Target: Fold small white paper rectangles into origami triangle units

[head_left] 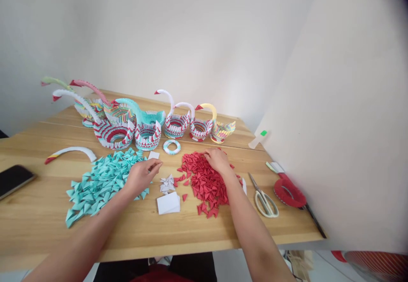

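Observation:
My left hand (144, 175) hovers at the right edge of a heap of folded teal paper triangles (102, 179). Its thumb and fingers are pinched together; whatever lies between the tips is too small to make out. My right hand (218, 160) reaches onto the far part of a heap of folded red paper triangles (207, 180), fingers bent together and tips partly lost among the pieces. Between the heaps lie a small group of white paper triangles (167, 184) and a stack of white paper slips (168, 203). A teal and white paper ring (171, 147) rests behind them.
Several finished paper swans (146, 133) stand along the back. At left are a loose white swan neck (72, 151) and a phone (14, 181). Scissors (265, 199) and a red tape roll (289, 193) lie at right, by the wall.

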